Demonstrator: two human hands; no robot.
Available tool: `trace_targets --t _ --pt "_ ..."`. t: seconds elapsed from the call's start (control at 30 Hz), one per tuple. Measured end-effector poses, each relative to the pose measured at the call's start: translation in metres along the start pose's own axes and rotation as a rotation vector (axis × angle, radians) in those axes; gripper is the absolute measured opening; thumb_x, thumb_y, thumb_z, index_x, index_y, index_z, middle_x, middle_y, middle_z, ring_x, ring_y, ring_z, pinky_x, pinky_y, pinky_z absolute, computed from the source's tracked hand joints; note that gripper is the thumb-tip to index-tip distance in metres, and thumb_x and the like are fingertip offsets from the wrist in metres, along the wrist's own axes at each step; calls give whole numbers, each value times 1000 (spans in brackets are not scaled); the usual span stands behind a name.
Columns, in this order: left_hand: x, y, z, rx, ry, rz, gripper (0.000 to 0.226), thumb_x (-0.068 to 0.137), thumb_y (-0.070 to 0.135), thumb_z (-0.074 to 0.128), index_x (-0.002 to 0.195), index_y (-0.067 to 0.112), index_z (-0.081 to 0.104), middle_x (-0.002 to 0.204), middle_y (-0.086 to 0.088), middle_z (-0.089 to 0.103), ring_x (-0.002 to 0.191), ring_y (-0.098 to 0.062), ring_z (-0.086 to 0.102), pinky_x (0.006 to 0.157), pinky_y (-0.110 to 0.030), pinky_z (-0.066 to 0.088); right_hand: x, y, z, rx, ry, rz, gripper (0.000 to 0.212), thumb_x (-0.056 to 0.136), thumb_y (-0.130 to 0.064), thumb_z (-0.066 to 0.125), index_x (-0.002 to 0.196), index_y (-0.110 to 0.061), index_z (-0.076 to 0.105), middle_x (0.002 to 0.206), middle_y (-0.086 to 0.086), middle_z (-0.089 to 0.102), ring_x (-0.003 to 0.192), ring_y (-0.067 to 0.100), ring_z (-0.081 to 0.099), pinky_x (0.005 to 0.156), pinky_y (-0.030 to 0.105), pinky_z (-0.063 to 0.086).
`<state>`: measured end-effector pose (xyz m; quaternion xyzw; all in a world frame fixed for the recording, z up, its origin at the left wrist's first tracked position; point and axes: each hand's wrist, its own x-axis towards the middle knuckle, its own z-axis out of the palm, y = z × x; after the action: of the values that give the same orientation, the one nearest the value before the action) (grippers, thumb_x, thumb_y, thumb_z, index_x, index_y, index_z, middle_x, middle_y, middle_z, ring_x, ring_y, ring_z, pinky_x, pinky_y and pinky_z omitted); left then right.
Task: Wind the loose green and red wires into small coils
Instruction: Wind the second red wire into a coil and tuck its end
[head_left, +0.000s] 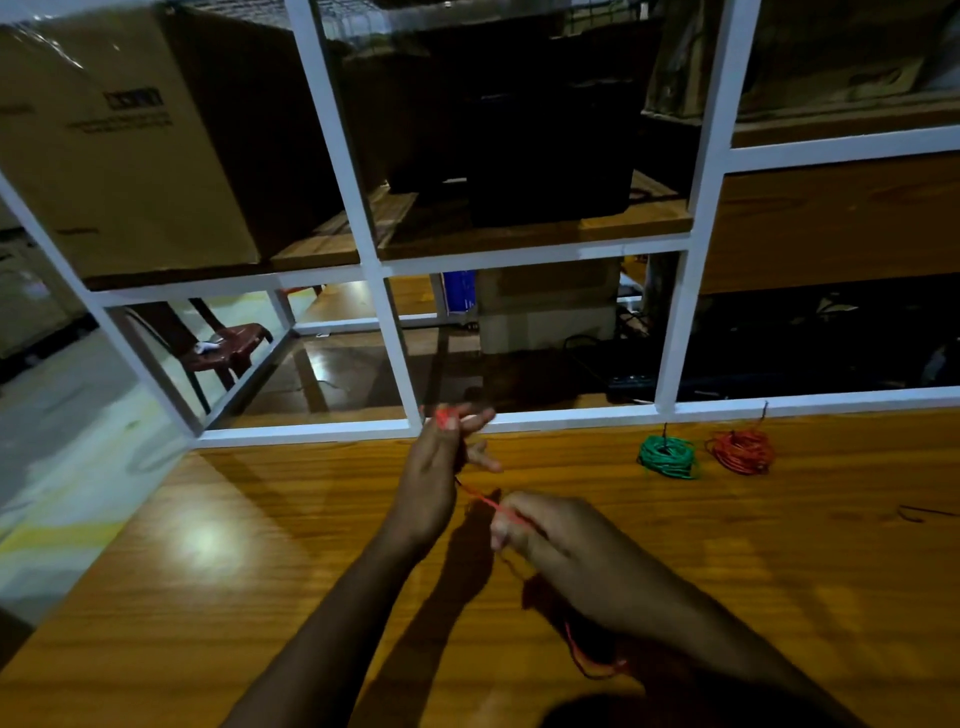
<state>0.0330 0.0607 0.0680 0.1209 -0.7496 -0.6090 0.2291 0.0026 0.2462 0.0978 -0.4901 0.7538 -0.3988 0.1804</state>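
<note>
A loose red wire (485, 500) runs taut between my two hands above the wooden table (260, 571). My left hand (441, 467) is raised with a few red turns wrapped around its fingertips. My right hand (550, 540) pinches the wire lower down, and the slack trails under my right forearm, showing as a red loop near the table's front. A wound green coil (667, 456) and a wound red coil (743, 451) lie side by side at the back right of the table.
A white metal frame (395, 353) rises from the table's far edge with shelves behind it. A cardboard box (119, 145) sits on the upper left shelf. A short dark wire piece (922, 513) lies at the right. A maroon plastic chair (228, 348) stands on the floor beyond.
</note>
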Motion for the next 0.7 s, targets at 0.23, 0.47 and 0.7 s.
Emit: trace_targets --t 0.23,0.47,0.7 --pt "-23 14 21 -173 -360 -83 48 110 30 28 111 3 68 56 -4 38 51 -20 41 61 -34 40 30 38 -43 97 588 35 17 100 -31 54 89 -27 67 88 -12 67 86 -1 61 72 19 47" --pt "-10 38 14 -924 -225 -145 46 107 23 31 122 -7 62 57 2 48 38 -6 43 54 -23 49 34 72 3 185 349 253 43 102 -51 35 78 -23 57 71 2 58 67 26 56 62 43 47" --pt "5 10 2 -7 89 72 38 111 33 20 130 33 52 131 1 67 102 -9 70 105 -33 43 14 26 13 166 35 96 29 101 -51 43 84 -34 59 76 -19 59 72 -2 54 68 27 41"
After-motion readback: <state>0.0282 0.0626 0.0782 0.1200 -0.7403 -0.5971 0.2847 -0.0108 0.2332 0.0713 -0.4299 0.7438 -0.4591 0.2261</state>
